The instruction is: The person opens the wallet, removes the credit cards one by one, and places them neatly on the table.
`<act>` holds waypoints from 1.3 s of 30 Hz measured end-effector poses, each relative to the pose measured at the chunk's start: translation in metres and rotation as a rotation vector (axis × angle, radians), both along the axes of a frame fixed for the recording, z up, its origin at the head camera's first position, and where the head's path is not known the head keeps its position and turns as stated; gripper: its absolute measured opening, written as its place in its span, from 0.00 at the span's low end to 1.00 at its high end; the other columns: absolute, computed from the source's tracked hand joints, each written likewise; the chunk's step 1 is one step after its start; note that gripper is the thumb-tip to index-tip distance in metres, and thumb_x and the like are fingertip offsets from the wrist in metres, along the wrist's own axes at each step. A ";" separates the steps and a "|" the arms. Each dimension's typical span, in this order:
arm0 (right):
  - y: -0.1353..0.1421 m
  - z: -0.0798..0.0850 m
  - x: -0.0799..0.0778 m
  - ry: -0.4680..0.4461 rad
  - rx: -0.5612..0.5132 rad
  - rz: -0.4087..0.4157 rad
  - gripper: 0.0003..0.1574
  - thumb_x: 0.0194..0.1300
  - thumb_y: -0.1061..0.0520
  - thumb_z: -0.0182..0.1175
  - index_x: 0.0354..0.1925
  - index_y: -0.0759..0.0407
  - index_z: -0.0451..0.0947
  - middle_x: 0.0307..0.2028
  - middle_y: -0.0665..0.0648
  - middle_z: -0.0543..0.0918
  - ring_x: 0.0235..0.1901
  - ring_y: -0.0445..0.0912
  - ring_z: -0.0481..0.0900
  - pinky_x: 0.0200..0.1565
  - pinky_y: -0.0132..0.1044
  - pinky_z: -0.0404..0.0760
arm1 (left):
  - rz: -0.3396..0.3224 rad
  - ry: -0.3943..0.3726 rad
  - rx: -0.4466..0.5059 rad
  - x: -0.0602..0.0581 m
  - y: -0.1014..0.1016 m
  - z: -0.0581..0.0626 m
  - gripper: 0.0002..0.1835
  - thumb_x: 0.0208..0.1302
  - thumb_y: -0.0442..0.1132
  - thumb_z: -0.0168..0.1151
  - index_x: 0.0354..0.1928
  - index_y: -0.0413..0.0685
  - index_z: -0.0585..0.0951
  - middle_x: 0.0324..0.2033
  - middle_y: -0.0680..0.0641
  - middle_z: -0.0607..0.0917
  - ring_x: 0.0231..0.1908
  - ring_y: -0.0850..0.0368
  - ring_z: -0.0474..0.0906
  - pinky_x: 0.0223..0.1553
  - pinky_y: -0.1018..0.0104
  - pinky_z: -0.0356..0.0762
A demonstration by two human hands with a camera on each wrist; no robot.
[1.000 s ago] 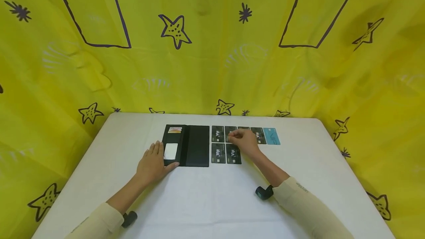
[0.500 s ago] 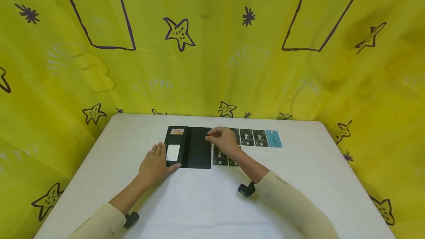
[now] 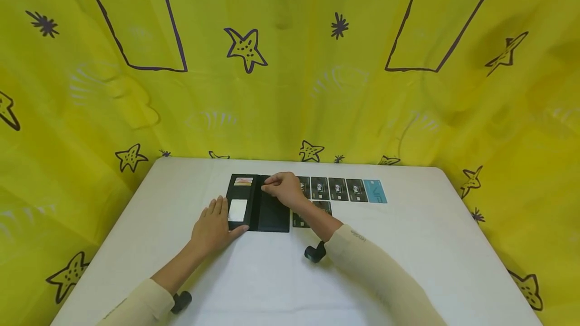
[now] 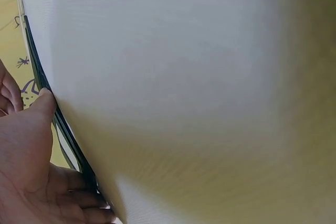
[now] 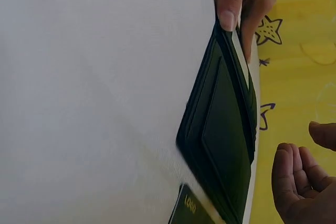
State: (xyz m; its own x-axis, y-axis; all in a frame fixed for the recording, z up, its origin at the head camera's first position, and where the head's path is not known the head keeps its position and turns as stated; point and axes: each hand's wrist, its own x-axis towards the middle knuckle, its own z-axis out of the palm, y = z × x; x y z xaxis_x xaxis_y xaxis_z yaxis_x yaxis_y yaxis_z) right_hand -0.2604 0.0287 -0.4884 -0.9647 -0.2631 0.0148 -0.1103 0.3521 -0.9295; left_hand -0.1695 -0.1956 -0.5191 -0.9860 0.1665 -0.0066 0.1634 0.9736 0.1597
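A black wallet (image 3: 274,218) lies spread flat on the white table. Its left half shows slots with light card edges (image 3: 243,181) and a white rectangle (image 3: 237,210) below them. My left hand (image 3: 210,225) rests along the wallet's left side, fingers extended, with the thumb on its lower edge. Over the upper part of the right half hovers my right hand (image 3: 285,190), near the fold. In the right wrist view that hand's thumb and bent fingers (image 5: 283,166) stand apart, with nothing visible between them.
Right of the wallet, several black "Vip" cards (image 3: 338,189) lie in two rows, some partly behind the right arm. A blue card (image 3: 375,191) ends the upper row. The table (image 3: 408,255) reaches back to a yellow patterned curtain (image 3: 290,89).
My right hand has moved left from above the black cards to the wallet's right half. The left hand stays at the wallet's left side. The cards keep their places.
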 end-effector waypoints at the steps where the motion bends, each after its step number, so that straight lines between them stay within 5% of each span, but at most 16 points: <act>1: -0.003 -0.001 -0.001 -0.007 -0.004 0.000 0.11 0.68 0.60 0.72 0.45 0.67 0.88 0.37 0.58 0.90 0.34 0.48 0.87 0.39 0.38 0.87 | 0.000 -0.001 -0.001 0.000 0.000 0.000 0.57 0.69 0.66 0.65 0.75 0.19 0.59 0.74 0.22 0.62 0.75 0.26 0.58 0.73 0.36 0.60; 39: -0.046 -0.017 -0.029 -0.076 0.094 0.019 0.09 0.73 0.70 0.62 0.44 0.70 0.90 0.34 0.61 0.90 0.27 0.43 0.82 0.31 0.33 0.84 | -0.011 0.010 -0.004 -0.003 -0.002 -0.001 0.57 0.68 0.66 0.66 0.74 0.19 0.60 0.73 0.22 0.64 0.74 0.26 0.61 0.73 0.37 0.61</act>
State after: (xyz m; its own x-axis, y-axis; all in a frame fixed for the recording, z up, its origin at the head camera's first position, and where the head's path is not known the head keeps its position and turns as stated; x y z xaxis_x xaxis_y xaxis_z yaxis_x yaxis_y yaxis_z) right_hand -0.2893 -0.0170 -0.5050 -0.9569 -0.2780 -0.0841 -0.0478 0.4363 -0.8985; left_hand -0.1724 -0.1979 -0.5203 -0.9841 0.1773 0.0031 0.1757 0.9723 0.1544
